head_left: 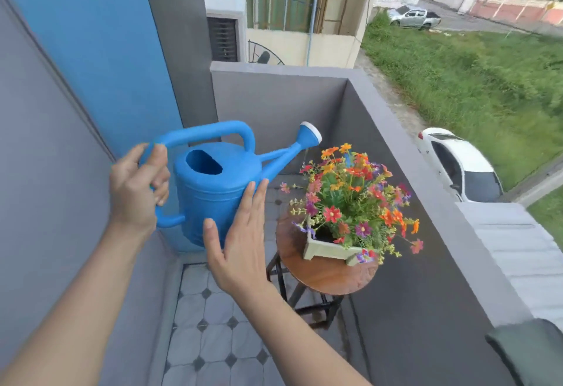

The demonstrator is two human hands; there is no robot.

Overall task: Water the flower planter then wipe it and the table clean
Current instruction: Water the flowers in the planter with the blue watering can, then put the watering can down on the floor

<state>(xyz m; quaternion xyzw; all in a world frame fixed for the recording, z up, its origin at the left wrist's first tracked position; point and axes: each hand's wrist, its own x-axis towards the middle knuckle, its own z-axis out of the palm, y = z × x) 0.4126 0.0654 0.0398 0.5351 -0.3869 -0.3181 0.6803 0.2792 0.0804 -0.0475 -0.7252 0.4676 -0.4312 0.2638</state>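
Observation:
I hold a blue watering can in the air to the left of the table. My left hand is closed around the rear of its handle. My right hand lies flat against the can's side, fingers spread. The can's white-faced spout head points up and right, above the left edge of the flowers. A pale green planter full of orange, red and purple flowers stands on a small round wooden table.
A grey balcony wall runs close behind and to the right of the table. The floor is tiled. A blue and grey wall stands on the left. A dark green cloth lies on the ledge at bottom right.

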